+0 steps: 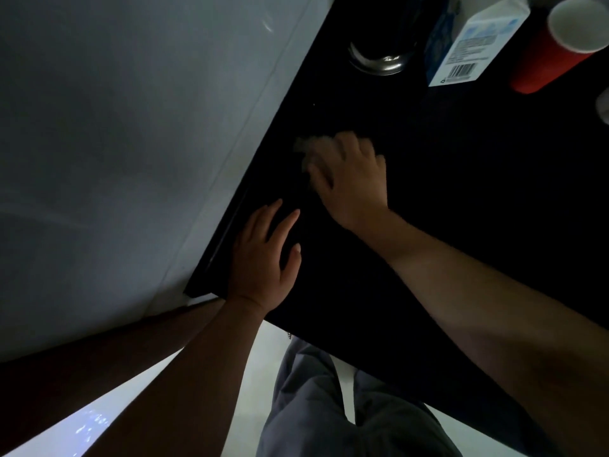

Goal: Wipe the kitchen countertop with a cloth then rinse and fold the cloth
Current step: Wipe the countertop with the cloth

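The black countertop (pixel 461 199) runs diagonally from the lower centre to the upper right. My right hand (pixel 349 179) presses a pale cloth (pixel 308 145) flat on the counter; the cloth is blurred and mostly hidden under the fingers. My left hand (pixel 263 255) lies flat, fingers apart, on the counter's left edge, holding nothing.
At the far end stand a round metal object (pixel 379 57), a blue and white carton (pixel 468 44) and a red cup (pixel 560 44) with a white inside. A white wall (pixel 131 127) runs along the counter's left side. My grey trousers (pixel 329 407) show below the counter's near edge.
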